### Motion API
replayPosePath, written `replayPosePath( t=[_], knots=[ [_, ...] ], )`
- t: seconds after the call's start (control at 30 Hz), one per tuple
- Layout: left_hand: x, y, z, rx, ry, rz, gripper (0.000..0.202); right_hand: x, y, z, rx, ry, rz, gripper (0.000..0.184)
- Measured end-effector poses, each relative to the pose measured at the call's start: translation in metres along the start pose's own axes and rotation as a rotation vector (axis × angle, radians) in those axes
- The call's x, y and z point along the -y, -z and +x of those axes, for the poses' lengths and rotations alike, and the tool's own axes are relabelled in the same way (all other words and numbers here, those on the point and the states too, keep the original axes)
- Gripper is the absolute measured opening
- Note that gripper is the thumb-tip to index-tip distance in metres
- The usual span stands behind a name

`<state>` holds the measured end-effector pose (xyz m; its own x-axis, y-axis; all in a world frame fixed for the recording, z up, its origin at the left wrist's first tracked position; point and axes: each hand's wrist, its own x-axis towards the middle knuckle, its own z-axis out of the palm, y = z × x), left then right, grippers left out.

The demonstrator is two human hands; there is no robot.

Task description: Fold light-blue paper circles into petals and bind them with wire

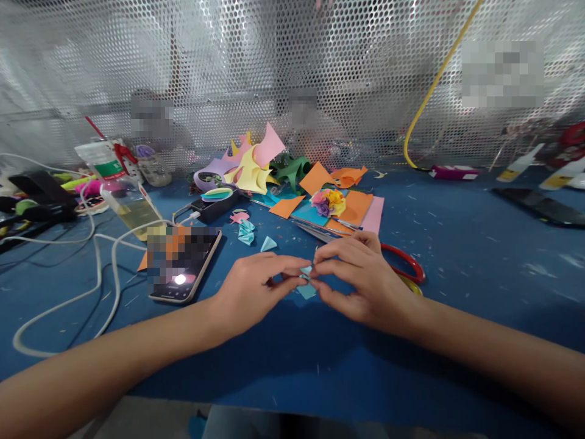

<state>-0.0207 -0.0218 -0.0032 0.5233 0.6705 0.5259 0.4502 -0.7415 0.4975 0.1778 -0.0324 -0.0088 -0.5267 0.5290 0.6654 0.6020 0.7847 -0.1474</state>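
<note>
Between my two hands is a small piece of light blue paper (308, 290), pinched from both sides and partly covered by fingertips. My left hand (256, 283) grips its left edge with thumb and forefinger. My right hand (359, 277) pinches the right side. Just beyond the left fingers lie a folded blue paper piece (269, 244) and a small cluster of crumpled blue pieces (246, 231), with a pink scrap (239, 216) behind them. Under and behind my right hand are scissors with red handles (406, 259), their blades pointing away to the left.
A lit phone (192, 268) lies left of my hands, beside looping white cables (116, 274) and a bottle of yellowish liquid (132, 207). Behind are curled paper offcuts (251, 174), orange sheets (356, 210) and a colourful paper flower (328, 202). A dark phone (542, 206) sits far right.
</note>
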Motion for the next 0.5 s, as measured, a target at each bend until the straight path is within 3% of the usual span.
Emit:
replayPosePath(
  t=[0.23, 0.37, 0.5],
  knots=[
    [-0.0024, 0.0002, 0.0003, -0.033, 0.055, -0.075, 0.006, 0.0002, -0.0009, -0.0007, 0.042, -0.009, 0.035, 0.005],
    [-0.0040, 0.0007, -0.0006, -0.026, 0.076, -0.054, 0.016, 0.0039, -0.0011, -0.0023, 0.097, -0.035, 0.069, 0.007],
    [-0.0031, -0.0001, -0.0006, 0.024, -0.059, -0.015, 0.022, 0.0085, -0.0026, -0.0034, 0.106, -0.032, 0.104, 0.011]
  ],
)
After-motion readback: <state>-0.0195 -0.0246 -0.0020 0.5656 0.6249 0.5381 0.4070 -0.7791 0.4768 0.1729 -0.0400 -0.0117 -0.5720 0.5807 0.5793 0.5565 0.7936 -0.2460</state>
